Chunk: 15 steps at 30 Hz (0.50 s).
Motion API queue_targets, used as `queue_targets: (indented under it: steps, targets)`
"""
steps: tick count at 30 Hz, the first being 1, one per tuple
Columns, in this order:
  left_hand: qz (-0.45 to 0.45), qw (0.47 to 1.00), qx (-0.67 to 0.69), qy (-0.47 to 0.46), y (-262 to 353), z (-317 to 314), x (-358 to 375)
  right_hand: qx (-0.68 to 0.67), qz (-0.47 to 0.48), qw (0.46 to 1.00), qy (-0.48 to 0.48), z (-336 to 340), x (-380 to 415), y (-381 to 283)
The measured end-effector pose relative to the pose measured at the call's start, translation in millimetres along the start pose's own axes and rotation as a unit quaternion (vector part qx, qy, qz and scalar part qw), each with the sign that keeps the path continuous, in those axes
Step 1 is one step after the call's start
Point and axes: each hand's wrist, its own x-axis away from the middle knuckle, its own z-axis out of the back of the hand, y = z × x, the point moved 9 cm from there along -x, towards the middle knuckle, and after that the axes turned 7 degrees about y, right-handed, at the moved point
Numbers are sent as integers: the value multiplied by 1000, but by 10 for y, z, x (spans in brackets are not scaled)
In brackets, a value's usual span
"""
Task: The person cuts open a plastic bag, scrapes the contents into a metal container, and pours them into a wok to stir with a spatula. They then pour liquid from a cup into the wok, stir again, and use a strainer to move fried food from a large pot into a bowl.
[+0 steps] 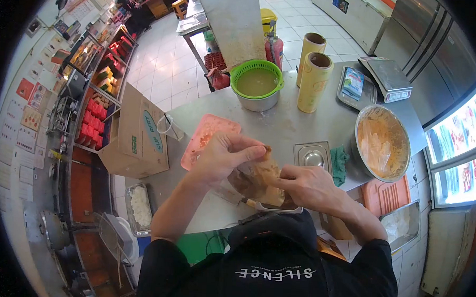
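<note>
Between my hands, over the near part of the steel table, is a glossy brown and tan floppy piece (258, 178) that looks like food; its exact kind I cannot tell. My left hand (229, 156) pinches its upper end between thumb and fingers. Lower down on the right side, the curled fingers of my right hand (310, 188) grip it. A pink tray (229, 126) with small orange bits lies behind my left hand and is partly covered by it. Beneath the piece, close to my body, shows the rim of a metal pan (280, 208).
Around the steel table (189, 110) stand a green colander (240, 74) in a pot, wrap rolls (316, 83), a scale (397, 95) and a large bowl (405, 142) of orange food. A lidded metal container (302, 148) and green cloth (339, 163) lie right; a cardboard box (137, 139) stands left.
</note>
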Motion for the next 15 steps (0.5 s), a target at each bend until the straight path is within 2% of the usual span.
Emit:
queue_targets:
  steps: [3,6,8,10,12,15]
  targets:
    - [5,999,34,-6,-95,102,-46,7,1,1000,0,70,35,6]
    - [-81,992,92,23,-68,139,-46,-47,-30,997,49,232,42,33]
    - [-125,959,251,34,8,52,13,-114,-56,987,104,296,61,73]
    - [-148,946,283,49,-54,87,63,-149,-58,981,112,311,44,5]
    - [-143,968,195,70,-451,212,64,-168,-75,977,109,273,39,-26]
    - [-153,958,226,94,-733,324,151,-177,-119,973,86,163,44,-3]
